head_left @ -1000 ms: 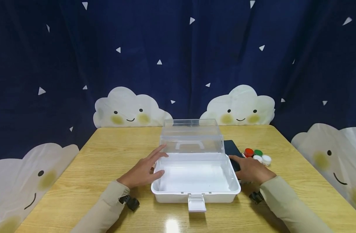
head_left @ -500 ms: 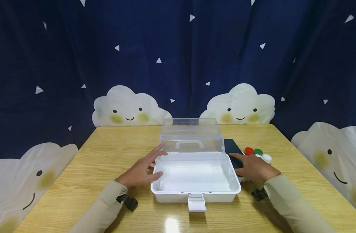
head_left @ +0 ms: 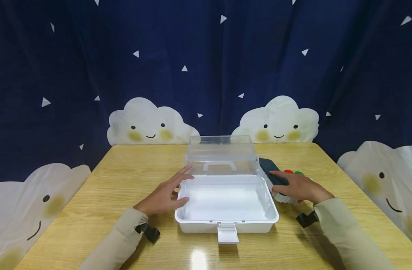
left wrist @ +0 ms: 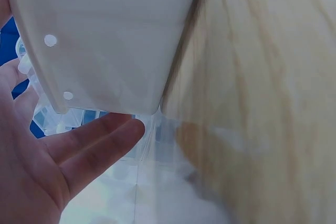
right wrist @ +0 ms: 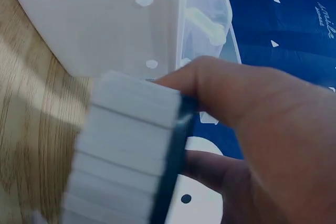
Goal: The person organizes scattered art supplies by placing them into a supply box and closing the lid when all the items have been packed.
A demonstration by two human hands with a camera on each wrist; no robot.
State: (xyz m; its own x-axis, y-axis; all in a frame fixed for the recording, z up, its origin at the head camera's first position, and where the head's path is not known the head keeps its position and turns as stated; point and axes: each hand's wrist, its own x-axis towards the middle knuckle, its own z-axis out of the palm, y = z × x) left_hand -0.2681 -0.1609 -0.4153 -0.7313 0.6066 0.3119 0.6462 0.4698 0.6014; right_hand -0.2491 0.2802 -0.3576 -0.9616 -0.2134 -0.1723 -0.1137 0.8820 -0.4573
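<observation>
Right hand [head_left: 298, 186] grips the dark-topped brush [head_left: 274, 176] beside the box [head_left: 226, 210].

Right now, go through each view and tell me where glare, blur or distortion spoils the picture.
Head view: sharp, but a lamp glare spot sits on the table in front of the white box, and the wide lens bends the edges. Left wrist view: soft and washed out, the left hand close and blurry. Right wrist view: the right hand and the dark-topped white object it grips are out of focus.

Glossy white plastic box [head_left: 226, 210], clear plastic lid [head_left: 222, 155], shiny wood-grain table [head_left: 125, 176].
</observation>
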